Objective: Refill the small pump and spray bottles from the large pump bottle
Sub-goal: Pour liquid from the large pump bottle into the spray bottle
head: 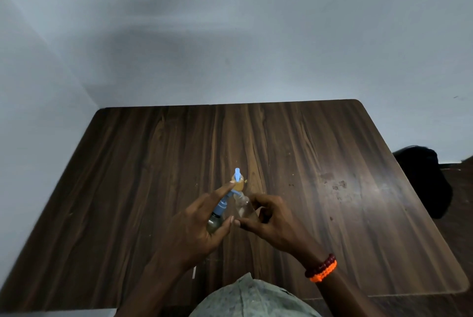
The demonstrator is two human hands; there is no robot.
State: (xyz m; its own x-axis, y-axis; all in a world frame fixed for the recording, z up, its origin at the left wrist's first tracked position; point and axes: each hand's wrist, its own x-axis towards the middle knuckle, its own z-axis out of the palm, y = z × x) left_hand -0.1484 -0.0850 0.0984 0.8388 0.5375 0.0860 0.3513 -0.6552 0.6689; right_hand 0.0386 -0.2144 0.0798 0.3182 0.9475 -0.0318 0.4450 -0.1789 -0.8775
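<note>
My left hand grips the large pump bottle, which has a greenish body and a blue pump and is tilted away from me. My index finger lies stretched along the pump to its head. My right hand pinches a small clear bottle with no cap, its mouth up against the pump's nozzle. Just behind them a small bottle of amber liquid with a light-blue top stands on the table; my fingertip hides part of it.
The dark wooden table stands against a pale wall at its far and left sides. A black object sits on the floor beyond the right edge. Red and orange bracelets circle my right wrist.
</note>
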